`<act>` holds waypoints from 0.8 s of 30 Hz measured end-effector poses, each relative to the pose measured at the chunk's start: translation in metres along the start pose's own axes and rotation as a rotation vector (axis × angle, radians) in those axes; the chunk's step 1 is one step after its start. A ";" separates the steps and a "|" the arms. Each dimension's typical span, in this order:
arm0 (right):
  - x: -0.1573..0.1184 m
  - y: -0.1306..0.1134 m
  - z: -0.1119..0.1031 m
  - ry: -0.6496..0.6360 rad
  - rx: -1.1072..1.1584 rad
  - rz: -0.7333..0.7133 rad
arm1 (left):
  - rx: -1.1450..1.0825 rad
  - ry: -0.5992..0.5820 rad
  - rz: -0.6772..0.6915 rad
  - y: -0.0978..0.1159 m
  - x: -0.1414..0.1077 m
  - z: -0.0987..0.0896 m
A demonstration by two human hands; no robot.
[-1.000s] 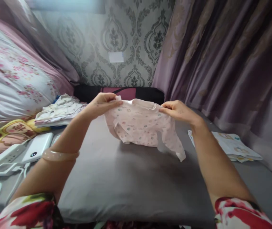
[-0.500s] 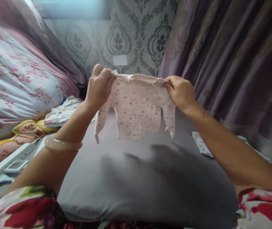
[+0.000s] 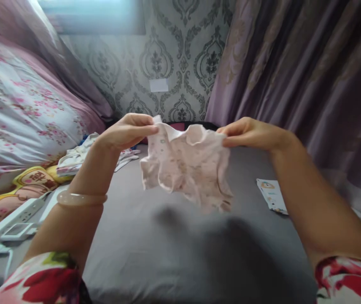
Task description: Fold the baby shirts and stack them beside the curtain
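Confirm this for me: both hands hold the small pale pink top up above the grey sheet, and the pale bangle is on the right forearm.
The bangle's side is wrong: the head view shows the pale bangle on the left forearm. The rest stands: left hand and right hand hold the small pale pink top above the grey sheet.

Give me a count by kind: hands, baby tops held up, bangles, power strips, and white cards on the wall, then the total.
Hands: 2 (left hand, right hand)
Held-up pale pink top: 1
Bangle: 1
Power strip: 1
White card on the wall: 1
Total: 6
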State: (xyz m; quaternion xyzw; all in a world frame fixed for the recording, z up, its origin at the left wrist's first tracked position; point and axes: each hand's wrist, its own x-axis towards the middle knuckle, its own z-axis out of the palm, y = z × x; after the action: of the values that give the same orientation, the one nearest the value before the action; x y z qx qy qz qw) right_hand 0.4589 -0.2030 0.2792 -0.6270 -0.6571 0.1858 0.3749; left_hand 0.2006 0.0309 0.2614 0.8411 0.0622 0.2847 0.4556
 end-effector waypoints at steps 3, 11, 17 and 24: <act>0.002 0.006 -0.002 0.028 0.100 0.022 | -0.071 -0.025 -0.065 -0.008 0.000 -0.002; 0.028 0.040 0.010 0.360 0.005 -0.026 | -0.179 0.131 -0.138 -0.044 0.014 0.012; 0.039 0.051 0.023 0.529 -0.180 -0.124 | -0.212 0.381 -0.057 -0.064 0.027 0.030; 0.023 0.043 0.042 0.699 -0.418 -0.254 | 0.194 0.774 0.217 -0.052 0.006 0.051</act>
State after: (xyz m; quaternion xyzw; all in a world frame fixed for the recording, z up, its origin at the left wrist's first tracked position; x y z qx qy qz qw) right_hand 0.4600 -0.1647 0.2274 -0.6288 -0.5860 -0.2230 0.4600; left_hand 0.2411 0.0263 0.2011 0.7125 0.1663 0.6194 0.2846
